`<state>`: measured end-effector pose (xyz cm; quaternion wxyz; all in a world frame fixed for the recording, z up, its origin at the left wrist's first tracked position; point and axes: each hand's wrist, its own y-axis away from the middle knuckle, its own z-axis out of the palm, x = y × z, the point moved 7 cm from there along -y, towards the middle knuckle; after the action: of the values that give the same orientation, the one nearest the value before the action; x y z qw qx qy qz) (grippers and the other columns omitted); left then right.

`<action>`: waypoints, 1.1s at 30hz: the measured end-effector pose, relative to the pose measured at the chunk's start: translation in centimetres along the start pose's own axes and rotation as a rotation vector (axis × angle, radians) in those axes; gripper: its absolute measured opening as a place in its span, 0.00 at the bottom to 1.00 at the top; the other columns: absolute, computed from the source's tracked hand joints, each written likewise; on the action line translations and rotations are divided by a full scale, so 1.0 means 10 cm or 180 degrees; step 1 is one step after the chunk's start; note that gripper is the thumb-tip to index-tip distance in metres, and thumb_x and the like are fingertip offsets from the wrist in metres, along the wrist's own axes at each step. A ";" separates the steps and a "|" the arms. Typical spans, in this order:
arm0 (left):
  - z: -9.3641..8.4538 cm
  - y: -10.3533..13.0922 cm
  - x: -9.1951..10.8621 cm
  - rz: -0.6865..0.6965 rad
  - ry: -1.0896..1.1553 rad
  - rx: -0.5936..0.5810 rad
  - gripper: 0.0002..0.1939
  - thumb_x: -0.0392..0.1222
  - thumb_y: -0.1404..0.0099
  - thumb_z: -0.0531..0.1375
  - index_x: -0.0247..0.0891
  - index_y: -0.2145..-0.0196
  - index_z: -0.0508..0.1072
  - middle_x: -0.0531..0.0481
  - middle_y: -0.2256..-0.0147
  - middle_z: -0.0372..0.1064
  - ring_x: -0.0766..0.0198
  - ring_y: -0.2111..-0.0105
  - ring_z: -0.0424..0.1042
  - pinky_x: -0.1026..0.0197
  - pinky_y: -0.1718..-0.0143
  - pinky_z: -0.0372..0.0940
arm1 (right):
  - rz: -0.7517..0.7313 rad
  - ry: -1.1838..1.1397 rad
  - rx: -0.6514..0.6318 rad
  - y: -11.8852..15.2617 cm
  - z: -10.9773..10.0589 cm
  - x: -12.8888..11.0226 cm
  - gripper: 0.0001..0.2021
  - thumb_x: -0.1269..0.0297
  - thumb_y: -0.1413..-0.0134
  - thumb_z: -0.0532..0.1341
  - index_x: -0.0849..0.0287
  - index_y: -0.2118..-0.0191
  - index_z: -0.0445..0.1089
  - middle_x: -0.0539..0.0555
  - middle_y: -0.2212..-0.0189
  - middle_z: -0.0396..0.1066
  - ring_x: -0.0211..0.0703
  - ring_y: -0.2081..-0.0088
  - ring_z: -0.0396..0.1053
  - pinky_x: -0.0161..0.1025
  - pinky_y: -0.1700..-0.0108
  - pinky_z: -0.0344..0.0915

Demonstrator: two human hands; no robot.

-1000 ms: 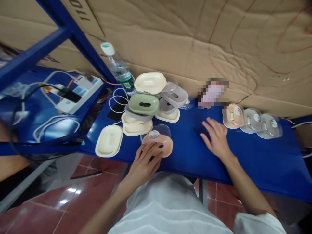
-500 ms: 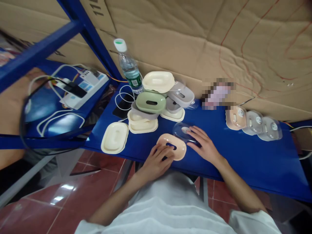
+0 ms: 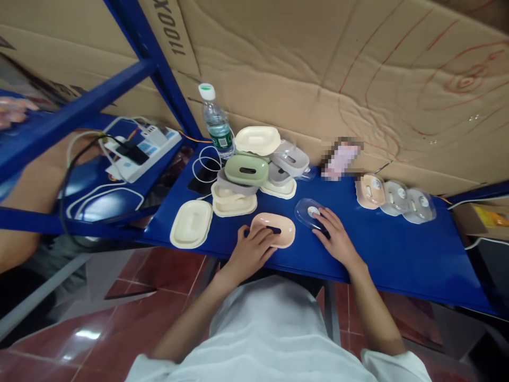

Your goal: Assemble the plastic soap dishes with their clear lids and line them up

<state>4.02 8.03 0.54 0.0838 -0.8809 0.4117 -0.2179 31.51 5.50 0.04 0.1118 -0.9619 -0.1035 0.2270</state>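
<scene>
Loosely, left hand (image 3: 249,251) spreads over peach dish (image 3: 285,228); right hand (image 3: 336,237), spread, touches clear lid (image 3: 305,213).

Glossy, smooth plastic on the peach dish (image 3: 285,233), and the lid (image 3: 304,212) shines too, clear plastic! The green dish (image 3: 238,165) gleams; smooth plastic bottle (image 3: 216,123). A slick sheen on the table (image 3: 401,254), matt, creased cardboard (image 3: 274,79), polished tiles (image 3: 175,273), soft cloth shirt (image 3: 274,323).

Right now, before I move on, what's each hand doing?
Left hand: fingers over the peach dish; whether it grips cannot be told.
Right hand: open, fingertips at the clear lid.
</scene>
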 end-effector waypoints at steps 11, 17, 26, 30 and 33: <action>-0.45 0.31 -0.36 -0.0818 -0.0371 0.0699 0.17 0.44 0.21 0.59 0.46 0.38 0.76 0.35 0.32 0.68 0.45 0.34 0.70 0.41 0.36 0.58 | -0.0148 0.0417 0.0062 0.10 -0.02 -0.50 0.25 0.57 0.22 0.53 0.47 0.25 0.61 0.58 0.24 0.58 0.58 0.22 0.52 0.69 0.23 0.49; -0.67 1.07 -1.06 -0.2205 -0.0558 0.1080 0.22 0.50 0.23 0.60 0.37 0.38 0.75 0.28 0.34 0.67 0.32 0.29 0.61 0.27 0.33 0.55 | -0.0393 0.0168 -0.0049 0.20 0.18 -0.89 0.27 0.59 0.23 0.56 0.44 0.23 0.57 0.56 0.23 0.57 0.59 0.22 0.53 0.69 0.25 0.53; -0.63 1.22 -0.69 -0.1004 -0.0126 0.0721 0.12 0.38 0.30 0.65 0.42 0.50 0.77 0.40 0.41 0.76 0.45 0.34 0.71 0.40 0.32 0.66 | -0.0417 0.0105 -0.0183 -0.18 0.38 -0.94 0.21 0.60 0.24 0.59 0.46 0.30 0.70 0.54 0.28 0.66 0.59 0.24 0.57 0.66 0.26 0.58; -0.47 1.06 -0.42 -0.0616 0.0337 0.0282 0.18 0.36 0.29 0.65 0.44 0.43 0.74 0.40 0.36 0.71 0.45 0.32 0.69 0.39 0.31 0.67 | -0.0205 -0.0473 0.0179 -0.23 0.22 -0.90 0.18 0.59 0.24 0.59 0.48 0.35 0.76 0.53 0.37 0.76 0.56 0.29 0.65 0.60 0.28 0.66; -0.32 0.82 -0.37 -0.0658 0.0746 0.0385 0.37 0.41 0.30 0.69 0.46 0.29 0.60 0.32 0.25 0.51 0.41 0.27 0.61 0.39 0.33 0.70 | -0.0223 -0.0726 0.0142 -0.18 0.13 -0.96 0.19 0.59 0.24 0.60 0.47 0.33 0.73 0.54 0.37 0.76 0.54 0.30 0.67 0.59 0.28 0.68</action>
<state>-5.17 5.63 -0.48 0.0652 -0.8805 0.3120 -0.3510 22.25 5.03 3.35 0.1285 -0.9229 -0.1440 0.3332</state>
